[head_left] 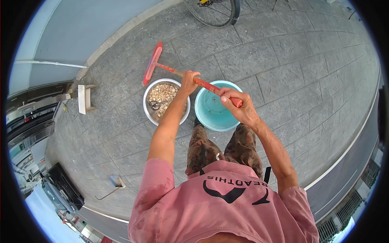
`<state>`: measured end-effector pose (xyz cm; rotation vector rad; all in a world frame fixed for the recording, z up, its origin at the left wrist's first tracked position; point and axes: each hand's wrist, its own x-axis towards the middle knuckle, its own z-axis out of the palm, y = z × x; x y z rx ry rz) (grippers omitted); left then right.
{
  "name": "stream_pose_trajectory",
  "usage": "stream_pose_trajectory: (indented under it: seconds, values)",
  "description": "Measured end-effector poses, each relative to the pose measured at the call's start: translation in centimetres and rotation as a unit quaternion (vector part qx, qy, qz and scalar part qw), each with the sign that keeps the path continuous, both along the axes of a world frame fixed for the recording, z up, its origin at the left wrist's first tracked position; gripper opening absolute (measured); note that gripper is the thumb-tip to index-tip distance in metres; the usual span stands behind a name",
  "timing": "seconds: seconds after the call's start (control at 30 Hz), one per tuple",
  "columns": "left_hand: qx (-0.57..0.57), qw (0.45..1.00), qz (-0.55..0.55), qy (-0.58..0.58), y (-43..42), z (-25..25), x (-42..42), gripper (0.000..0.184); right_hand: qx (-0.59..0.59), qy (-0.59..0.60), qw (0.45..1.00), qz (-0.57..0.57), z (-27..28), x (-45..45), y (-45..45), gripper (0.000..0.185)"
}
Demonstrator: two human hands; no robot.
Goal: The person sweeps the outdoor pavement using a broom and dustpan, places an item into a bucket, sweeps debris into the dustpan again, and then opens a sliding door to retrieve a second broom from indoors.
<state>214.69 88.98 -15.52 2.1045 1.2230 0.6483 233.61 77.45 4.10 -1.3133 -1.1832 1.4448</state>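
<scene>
A red-handled tool (208, 85) with a wide red head (152, 64) slants across the view, its head up and to the left. My left hand (189, 82) is closed round the middle of the handle, above the right side of a metal basin (146, 106). Inside that basin lie pale, chopped-looking pieces (163, 92) and dark-handled scissors (154, 105). My right hand (239, 107) is wrapped round the handle near its red end, over the right part of a turquoise basin (214, 109). Little shows in the turquoise basin but its bottom, with small specks.
A small wooden stool (84, 99) stands at the left by a wall. A bicycle wheel (214, 12) is at the top. A dustpan-like object (116, 181) with a thin rod lies lower left. Grey paving (263, 56) surrounds the basins, close to my legs.
</scene>
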Motion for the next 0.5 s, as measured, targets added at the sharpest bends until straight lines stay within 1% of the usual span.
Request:
stream_pose_trajectory:
  seconds: [0.03, 0.1, 0.17, 0.23, 0.27, 0.3, 0.4, 0.5]
  values:
    - [-0.029, 0.999, -0.034, 0.023, 0.0, 1.0, 3.5, 0.019, -0.013, -0.007, 1.000, -0.011, 1.4, 3.0, -0.4, 0.016]
    - [-0.030, 0.995, -0.089, -0.017, -0.8, 1.2, 11.0, 0.020, -0.029, -0.056, 0.995, -0.072, 3.2, 9.1, -2.4, 0.017]
    - [-0.045, 0.989, -0.132, -0.045, -2.5, 2.7, 18.8, 0.017, -0.043, -0.093, 0.989, -0.104, 5.5, 15.2, -4.4, 0.018]
    - [-0.044, 0.988, -0.132, -0.072, -4.2, 5.5, 25.5, 0.018, -0.064, -0.123, 0.982, -0.126, 9.4, 20.1, -5.5, 0.019]
    - [-0.062, 0.986, -0.130, -0.083, -5.0, 6.9, 28.5, 0.018, -0.051, -0.153, 0.978, -0.133, 11.4, 22.0, -5.8, 0.021]
    - [-0.076, 0.985, -0.127, -0.093, -5.4, 8.4, 31.0, 0.018, -0.035, -0.182, 0.972, -0.141, 13.2, 23.6, -5.8, 0.023]
    - [-0.133, 0.972, -0.141, -0.133, -5.6, 13.5, 35.9, 0.019, 0.029, -0.251, 0.963, -0.092, 17.7, 27.5, -4.8, 0.033]
    - [-0.159, 0.964, -0.186, -0.105, -4.7, 18.0, 37.4, 0.019, 0.229, -0.283, 0.931, -0.035, 19.0, 31.3, -3.3, 0.040]
